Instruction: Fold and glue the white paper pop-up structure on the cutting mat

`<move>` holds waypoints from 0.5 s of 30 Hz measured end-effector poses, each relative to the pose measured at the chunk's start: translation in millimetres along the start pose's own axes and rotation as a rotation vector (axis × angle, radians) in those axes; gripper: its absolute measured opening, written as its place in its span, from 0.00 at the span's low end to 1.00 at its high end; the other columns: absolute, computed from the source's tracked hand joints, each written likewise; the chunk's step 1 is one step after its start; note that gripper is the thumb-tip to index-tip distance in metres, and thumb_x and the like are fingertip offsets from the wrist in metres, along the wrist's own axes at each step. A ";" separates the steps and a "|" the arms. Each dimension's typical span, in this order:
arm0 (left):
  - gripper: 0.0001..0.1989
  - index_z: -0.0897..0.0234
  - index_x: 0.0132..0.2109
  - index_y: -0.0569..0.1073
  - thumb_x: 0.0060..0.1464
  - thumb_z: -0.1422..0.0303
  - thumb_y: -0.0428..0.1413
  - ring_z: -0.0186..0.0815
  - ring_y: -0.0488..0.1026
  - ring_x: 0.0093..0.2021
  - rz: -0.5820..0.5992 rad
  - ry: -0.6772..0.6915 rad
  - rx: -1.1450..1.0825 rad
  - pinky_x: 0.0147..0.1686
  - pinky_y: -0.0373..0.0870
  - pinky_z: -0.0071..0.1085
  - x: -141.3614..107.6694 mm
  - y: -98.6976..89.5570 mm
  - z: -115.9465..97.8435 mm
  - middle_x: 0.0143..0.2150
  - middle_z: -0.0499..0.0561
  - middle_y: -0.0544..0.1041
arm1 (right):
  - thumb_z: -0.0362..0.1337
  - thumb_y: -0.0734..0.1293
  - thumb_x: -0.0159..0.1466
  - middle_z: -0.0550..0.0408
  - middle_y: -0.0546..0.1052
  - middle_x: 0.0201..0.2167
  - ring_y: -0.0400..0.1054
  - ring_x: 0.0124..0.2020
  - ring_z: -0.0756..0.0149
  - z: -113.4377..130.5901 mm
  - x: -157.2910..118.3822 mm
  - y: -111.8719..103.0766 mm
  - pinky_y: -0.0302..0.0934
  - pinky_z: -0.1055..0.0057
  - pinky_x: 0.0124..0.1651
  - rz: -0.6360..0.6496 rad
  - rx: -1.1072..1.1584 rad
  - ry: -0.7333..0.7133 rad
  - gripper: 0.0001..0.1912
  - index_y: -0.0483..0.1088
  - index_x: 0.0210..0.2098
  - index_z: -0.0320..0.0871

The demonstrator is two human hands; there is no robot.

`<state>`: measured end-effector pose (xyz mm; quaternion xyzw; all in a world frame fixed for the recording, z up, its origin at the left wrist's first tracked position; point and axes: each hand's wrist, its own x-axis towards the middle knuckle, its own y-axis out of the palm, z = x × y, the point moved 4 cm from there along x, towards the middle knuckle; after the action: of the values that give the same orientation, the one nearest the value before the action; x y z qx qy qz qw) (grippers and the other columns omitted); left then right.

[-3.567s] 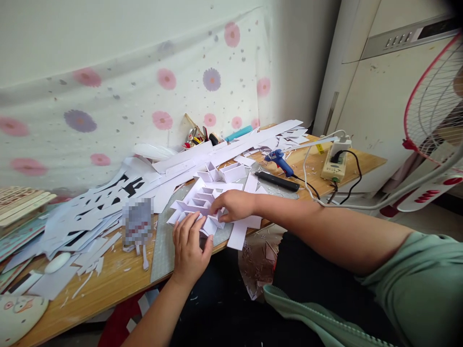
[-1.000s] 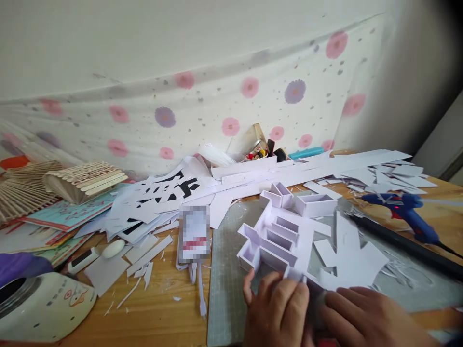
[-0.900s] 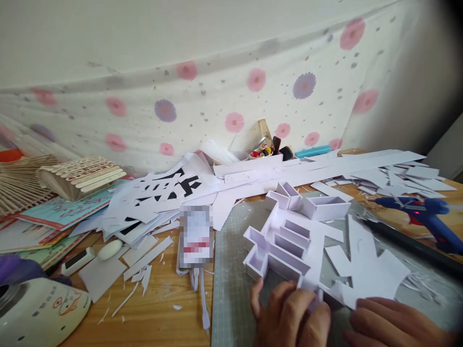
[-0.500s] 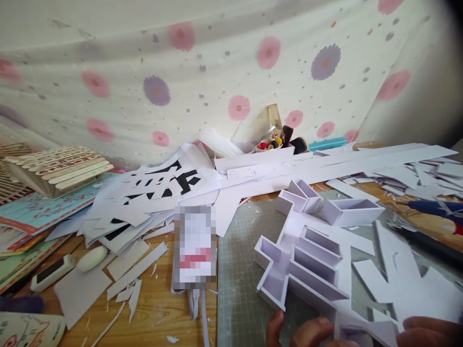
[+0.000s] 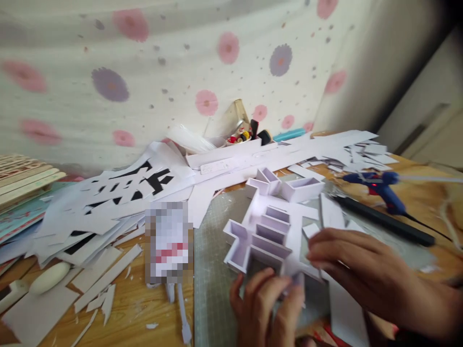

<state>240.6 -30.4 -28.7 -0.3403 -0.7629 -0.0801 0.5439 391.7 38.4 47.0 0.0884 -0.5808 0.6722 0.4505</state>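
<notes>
A white foam-board character with upright walls forming open compartments lies on the grey cutting mat. My left hand is at its near end, fingers curled round a small walled part there. From the right, my right hand reaches across with its fingers together and bent, its fingertips beside the character's right edge. Motion blur and the fingers hide what those fingertips hold, if anything. A loose white board strip shows under the right hand.
To the right are a blue hot glue gun and a black bar. A phone-like device with a blurred screen and cable stands left of the mat. Cut paper sheets, board scraps and a stick-built box lie further left.
The view has swung right and down, so the scene sits further left and the glue gun shows fully. Both hands now show more, the right one stretched over the character's right side.
</notes>
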 end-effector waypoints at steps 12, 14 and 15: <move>0.15 0.66 0.52 0.69 0.59 0.67 0.57 0.43 0.69 0.54 0.534 0.076 0.077 0.53 0.67 0.38 21.0 -11.4 -4.8 0.53 0.59 0.69 | 0.24 0.64 0.63 0.47 0.76 0.42 0.71 0.43 0.63 -22.5 10.5 -18.7 0.65 0.66 0.47 0.298 0.178 0.120 0.11 0.73 0.44 0.39; 0.12 0.65 0.49 0.71 0.59 0.66 0.56 0.42 0.70 0.52 0.538 0.070 0.125 0.50 0.69 0.36 25.0 -7.7 -7.7 0.53 0.58 0.69 | 0.25 0.64 0.63 0.47 0.76 0.42 0.71 0.41 0.63 -31.3 10.2 -22.0 0.64 0.67 0.46 0.381 0.160 0.144 0.11 0.74 0.43 0.38; 0.10 0.64 0.47 0.72 0.59 0.66 0.56 0.41 0.71 0.51 0.536 0.070 0.150 0.48 0.70 0.35 27.5 -5.8 -9.1 0.52 0.57 0.69 | 0.25 0.65 0.63 0.47 0.77 0.42 0.71 0.41 0.63 -34.9 9.4 -23.1 0.63 0.67 0.46 0.426 0.151 0.144 0.11 0.74 0.43 0.38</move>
<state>239.2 -27.3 0.7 -0.4858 -0.6302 0.1117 0.5952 416.8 71.3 58.4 -0.0509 -0.5009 0.7982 0.3307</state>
